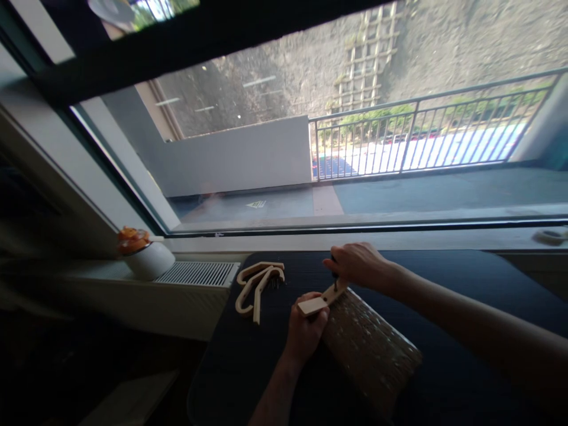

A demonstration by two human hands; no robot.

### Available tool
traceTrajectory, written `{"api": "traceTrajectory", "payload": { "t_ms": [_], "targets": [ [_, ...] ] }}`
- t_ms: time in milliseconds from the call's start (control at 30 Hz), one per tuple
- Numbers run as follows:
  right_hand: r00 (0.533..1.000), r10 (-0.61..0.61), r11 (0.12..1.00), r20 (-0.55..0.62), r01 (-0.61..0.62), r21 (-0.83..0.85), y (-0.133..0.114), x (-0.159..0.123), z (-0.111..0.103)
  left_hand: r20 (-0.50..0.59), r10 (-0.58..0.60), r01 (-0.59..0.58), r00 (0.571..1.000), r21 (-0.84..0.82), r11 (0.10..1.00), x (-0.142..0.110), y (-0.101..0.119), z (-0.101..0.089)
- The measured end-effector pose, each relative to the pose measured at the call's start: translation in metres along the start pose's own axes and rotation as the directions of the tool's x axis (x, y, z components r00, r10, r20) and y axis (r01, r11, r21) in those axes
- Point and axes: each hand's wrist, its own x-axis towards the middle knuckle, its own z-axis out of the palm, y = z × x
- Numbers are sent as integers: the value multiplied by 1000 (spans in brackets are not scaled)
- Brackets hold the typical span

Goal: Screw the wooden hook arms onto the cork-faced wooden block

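My left hand is closed around a pale wooden hook piece, which lies against the end of a rough brown board. In my right hand is a dark screwdriver, held upright with its tip down on the wooden piece. A dark round spot, perhaps a hole, shows in the wood beside the tip. To the left of my hands lie several curved wooden hooks, partly overlapping. Small screws are scattered beside them, too small to see clearly.
The dark table stands against a white window sill. A vented radiator runs to the left, bearing a white pot with orange contents. A roll of tape sits on the sill at right. A large window is ahead.
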Motion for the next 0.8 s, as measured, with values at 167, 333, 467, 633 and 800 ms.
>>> {"api": "traceTrajectory", "payload": {
  "t_ms": [167, 333, 467, 633, 800],
  "targets": [
    [994, -107, 994, 33, 107, 22, 14, -3, -11, 10, -8, 8, 1000, 10, 1000, 0, 2, -1],
    [992, -124, 992, 34, 122, 42, 15, -5, 1, 9, -18, 18, 1000, 4, 1000, 0, 3, -1],
    [1000, -16, 1000, -8, 16, 9, 11, -3, 7, 4, -18, 18, 1000, 1, 1000, 0, 3, 0],
    [999, -46, 999, -4, 46, 20, 20, -3, -5, 4, -5, 5, 1000, 0, 1000, 0, 1, 0],
    [987, -159, 984, 2, 158, 83, 19, -7, -2, -2, 2, -2, 1000, 11, 1000, 0, 0, 0]
  ]
}}
